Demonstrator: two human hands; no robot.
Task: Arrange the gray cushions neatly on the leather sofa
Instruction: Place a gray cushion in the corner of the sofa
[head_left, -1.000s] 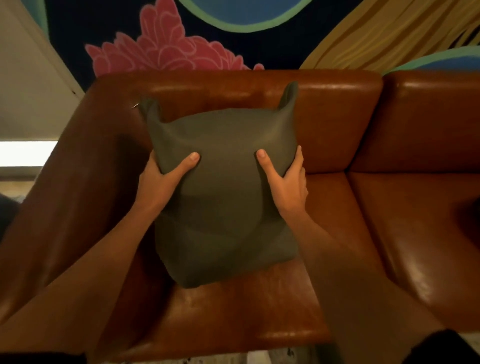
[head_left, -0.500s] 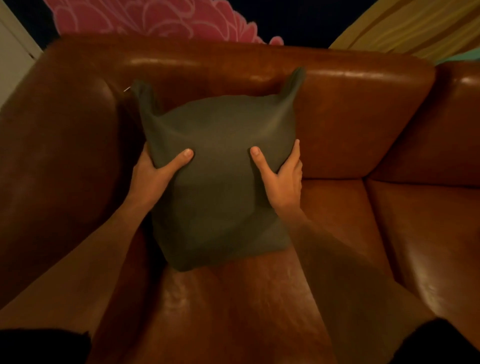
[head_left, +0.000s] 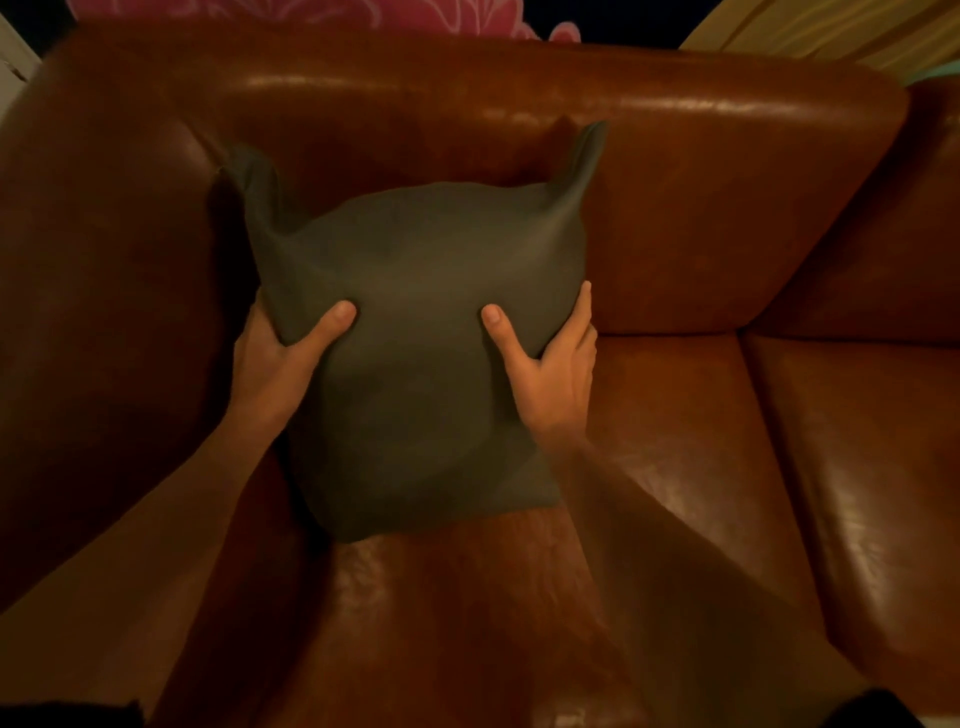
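A gray cushion (head_left: 415, 312) stands upright on the left seat of the brown leather sofa (head_left: 727, 218), leaning toward the backrest, its two top corners sticking up. My left hand (head_left: 280, 358) grips its left side, thumb pressed into the front and fingers hidden behind. My right hand (head_left: 550, 358) grips its right side the same way, fingers wrapped round the edge. The cushion's bottom edge rests on the seat.
The sofa's left armrest (head_left: 93, 312) rises close beside the cushion. A second seat cushion (head_left: 857, 467) of the sofa lies to the right. A painted wall (head_left: 311, 10) with a pink flower shows above the backrest.
My view has moved closer and tilted further down over the sofa. Both hands keep the same hold while the cushion sits a little deeper against the backrest.
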